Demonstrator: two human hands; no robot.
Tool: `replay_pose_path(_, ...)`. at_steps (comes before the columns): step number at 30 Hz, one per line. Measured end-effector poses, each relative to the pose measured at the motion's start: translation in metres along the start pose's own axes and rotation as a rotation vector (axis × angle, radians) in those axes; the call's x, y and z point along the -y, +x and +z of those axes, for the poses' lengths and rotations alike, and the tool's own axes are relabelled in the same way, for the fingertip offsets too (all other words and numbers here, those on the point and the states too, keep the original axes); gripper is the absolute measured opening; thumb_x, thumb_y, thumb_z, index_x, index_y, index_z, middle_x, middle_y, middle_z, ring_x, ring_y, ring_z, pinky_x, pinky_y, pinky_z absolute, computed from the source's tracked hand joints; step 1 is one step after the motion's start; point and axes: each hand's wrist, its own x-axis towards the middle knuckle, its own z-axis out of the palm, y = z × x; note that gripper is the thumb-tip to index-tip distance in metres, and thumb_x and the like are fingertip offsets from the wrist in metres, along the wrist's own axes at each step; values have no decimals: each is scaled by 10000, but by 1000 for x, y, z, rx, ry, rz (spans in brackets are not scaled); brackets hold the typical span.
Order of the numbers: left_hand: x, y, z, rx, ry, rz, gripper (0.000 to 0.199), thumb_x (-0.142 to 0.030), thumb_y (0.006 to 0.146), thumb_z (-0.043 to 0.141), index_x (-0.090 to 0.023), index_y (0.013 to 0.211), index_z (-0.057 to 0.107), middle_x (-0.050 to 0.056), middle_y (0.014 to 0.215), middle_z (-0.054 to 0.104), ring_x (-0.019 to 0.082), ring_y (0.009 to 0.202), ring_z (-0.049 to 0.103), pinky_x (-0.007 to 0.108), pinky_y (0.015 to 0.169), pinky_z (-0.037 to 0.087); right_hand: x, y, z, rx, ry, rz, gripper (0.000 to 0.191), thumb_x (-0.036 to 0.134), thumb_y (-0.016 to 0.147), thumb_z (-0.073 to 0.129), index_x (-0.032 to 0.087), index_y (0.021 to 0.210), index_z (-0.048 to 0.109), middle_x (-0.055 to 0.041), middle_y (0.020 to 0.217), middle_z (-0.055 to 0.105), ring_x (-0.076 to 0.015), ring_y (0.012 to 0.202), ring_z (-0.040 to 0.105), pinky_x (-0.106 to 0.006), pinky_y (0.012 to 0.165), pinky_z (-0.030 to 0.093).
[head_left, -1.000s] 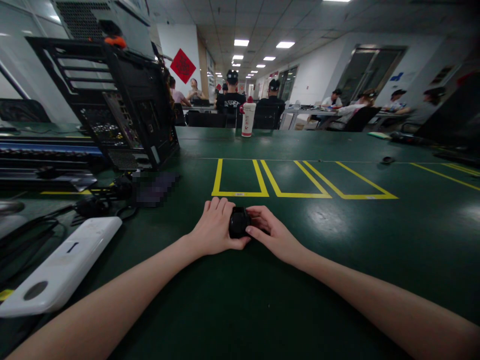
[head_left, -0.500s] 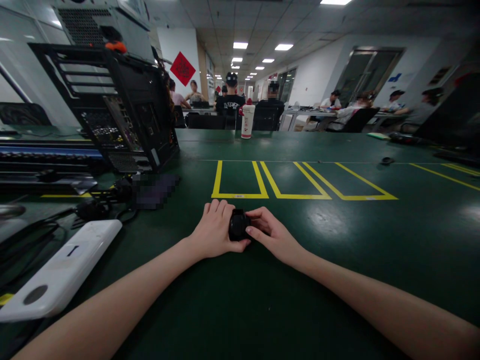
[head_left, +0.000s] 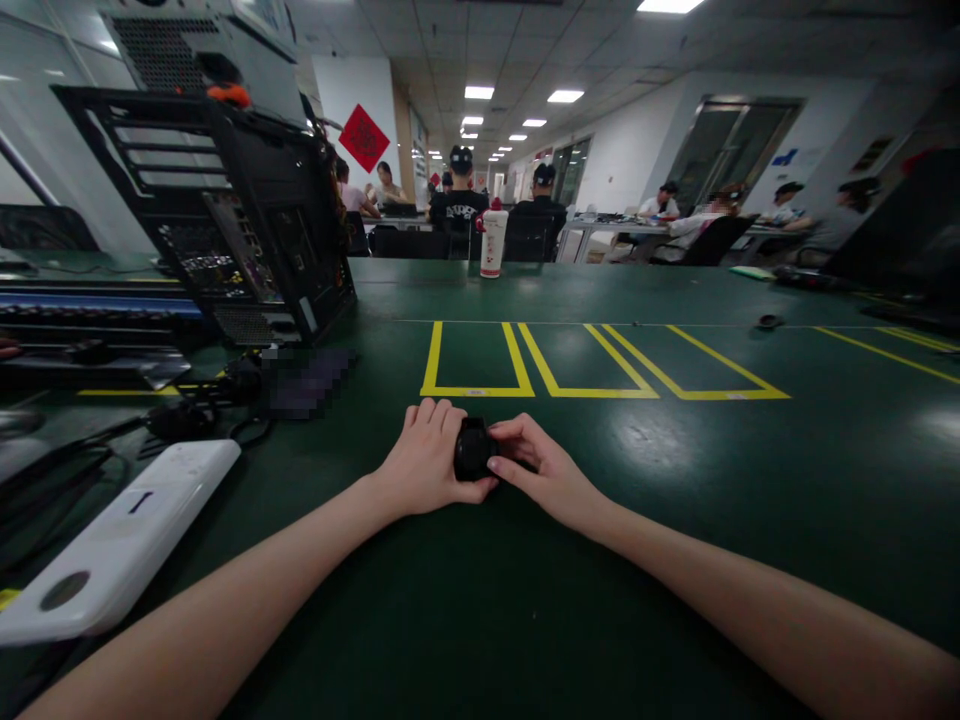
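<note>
A small black rounded object (head_left: 472, 452) is between my hands, low over the green tabletop (head_left: 525, 620); its exact kind I cannot make out. My left hand (head_left: 429, 455) is wrapped round its left side, with the thumb along the near edge. From the right, my right hand (head_left: 534, 460) pinches the object's side between thumb and fingertips. Parts of the object are hidden behind the fingers. Just beyond both hands, yellow tape outlines (head_left: 480, 392) mark the table.
An open black computer case (head_left: 277, 230) stands at the left. Nearer lie a white flat device (head_left: 127, 540) and tangled black cables (head_left: 82, 460). A white bottle with a red top (head_left: 491, 245) stands at the table's far edge. Several people sit beyond.
The view has shifted very slightly. Both hands keep their hold on the black object, with hardly any movement.
</note>
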Motion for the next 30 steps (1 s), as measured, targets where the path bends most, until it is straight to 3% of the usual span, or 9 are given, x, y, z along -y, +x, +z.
replay_pose_path(7,0,0,-1,6,-14,4,606,-603,641,508,-111,994,470,101,907,471,245,810,411,379,703,352,2,-1,-1,7,-77,73,338,209,793,542,227,1107,420,-52,1106,498,-178,1010,526,-395,889,454)
replay_pose_path(14,0,0,-1,6,-16,4,615,-619,635,503,-113,984,476,103,902,479,252,811,419,388,701,360,1,-1,-1,-7,-59,-42,282,172,767,568,223,1021,457,-36,1058,484,-171,1002,521,-385,907,449)
replay_pose_path(18,1,0,1,-7,-16,2,612,-615,632,508,-116,985,472,100,903,480,252,811,421,390,704,358,2,0,0,-16,-54,0,238,195,786,553,223,1003,459,-29,1033,509,-163,980,536,-378,894,458)
replay_pose_path(23,0,0,1,-8,4,0,613,-609,634,506,-110,990,475,104,901,478,257,819,421,391,705,353,2,0,0,-5,-84,46,336,196,790,544,227,1102,422,-49,1101,496,-171,996,531,-383,885,463)
replay_pose_path(30,0,1,0,-6,3,2,617,-611,621,513,-109,979,481,105,891,478,261,819,423,393,706,354,1,-2,0,-11,-54,-59,300,163,764,573,225,1033,457,-35,1079,481,-164,1028,517,-373,937,435)
